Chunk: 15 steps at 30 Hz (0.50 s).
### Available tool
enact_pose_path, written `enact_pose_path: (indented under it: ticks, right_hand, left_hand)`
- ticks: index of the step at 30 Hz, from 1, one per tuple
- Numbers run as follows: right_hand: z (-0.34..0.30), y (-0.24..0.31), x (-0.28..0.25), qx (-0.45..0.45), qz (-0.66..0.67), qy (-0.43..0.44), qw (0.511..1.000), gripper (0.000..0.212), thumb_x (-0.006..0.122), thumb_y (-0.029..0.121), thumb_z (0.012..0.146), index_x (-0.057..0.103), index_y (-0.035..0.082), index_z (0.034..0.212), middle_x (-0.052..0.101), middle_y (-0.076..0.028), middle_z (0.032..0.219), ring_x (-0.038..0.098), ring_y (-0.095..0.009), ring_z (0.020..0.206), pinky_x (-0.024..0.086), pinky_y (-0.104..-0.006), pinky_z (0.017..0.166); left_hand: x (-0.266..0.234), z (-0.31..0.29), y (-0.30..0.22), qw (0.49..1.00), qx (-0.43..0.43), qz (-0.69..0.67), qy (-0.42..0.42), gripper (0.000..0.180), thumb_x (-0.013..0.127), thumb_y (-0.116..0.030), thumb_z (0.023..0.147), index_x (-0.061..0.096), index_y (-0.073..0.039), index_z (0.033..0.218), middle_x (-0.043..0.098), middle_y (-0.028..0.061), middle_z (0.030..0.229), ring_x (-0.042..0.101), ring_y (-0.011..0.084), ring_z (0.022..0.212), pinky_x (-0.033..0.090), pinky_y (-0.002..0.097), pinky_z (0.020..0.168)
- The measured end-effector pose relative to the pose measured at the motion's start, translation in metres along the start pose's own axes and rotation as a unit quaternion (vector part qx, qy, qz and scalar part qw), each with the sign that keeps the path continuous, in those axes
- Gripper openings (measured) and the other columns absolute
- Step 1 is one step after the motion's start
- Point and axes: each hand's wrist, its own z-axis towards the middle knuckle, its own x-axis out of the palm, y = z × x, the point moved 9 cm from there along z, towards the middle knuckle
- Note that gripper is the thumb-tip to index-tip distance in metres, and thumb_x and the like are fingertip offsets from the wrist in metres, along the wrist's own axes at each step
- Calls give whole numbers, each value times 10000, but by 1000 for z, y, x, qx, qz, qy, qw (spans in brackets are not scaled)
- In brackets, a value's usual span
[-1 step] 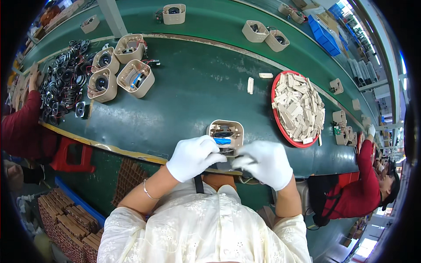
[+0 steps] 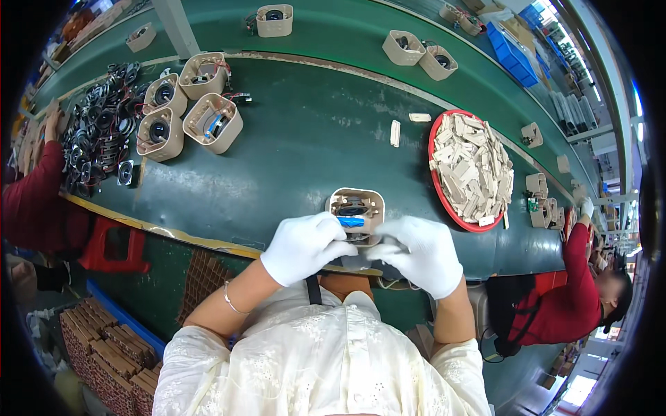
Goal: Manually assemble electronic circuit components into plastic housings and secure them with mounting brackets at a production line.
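Observation:
A beige speaker housing (image 2: 378, 201) stands upright on the green bench right in front of me, with its top uncovered. Inside it show a black round speaker (image 2: 352, 207) and a blue cylindrical battery (image 2: 351, 222). My left hand (image 2: 305, 244), in a white glove, is closed against the housing's near left edge. At the near right corner is my gloved right hand (image 2: 421, 255), its thumb and fingers drawn together; what they pinch, if anything, cannot be made out. Both hands partly hide the housing's near side. Something grey (image 2: 356, 262) shows between them.
Right of the housing, a red basin (image 2: 438, 187) is heaped with cream strips; two strips (image 2: 395, 134) lie beside it. Far left are several housings (image 2: 216, 139) and a pile of black speakers (image 2: 104, 121). A conveyor (image 2: 333, 35) carries more housings. Co-workers (image 2: 555, 305) sit on both sides.
My right hand's fingers have shifted very slightly at the housing's near right corner. Otherwise the scene looks the same.

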Motion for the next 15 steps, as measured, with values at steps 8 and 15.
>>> enact_pose_path:
  ticks: [8, 15]
  right_hand:
    - [-8, 7, 30, -102, -115, -4, 988, 160, 706, 116, 763, 624, 111, 900, 562, -53, 903, 611, -239, 812, 529, -360, 621]
    - [-4, 3, 40, -135, -157, 45, 977, 99, 668, 118, 782, 600, 94, 851, 550, -74, 886, 608, -248, 828, 535, -353, 602]
  left_hand:
    - [-1, -6, -3, 996, 81, 16, 35, 355, 780, -174, 797, 678, -127, 1133, 670, 68, 959, 670, 243, 762, 543, 338, 646]
    - [10, -1, -23, 968, 120, 164, 148, 351, 642, -89, 817, 641, -146, 1164, 614, 13, 965, 632, 177, 802, 517, 308, 711]
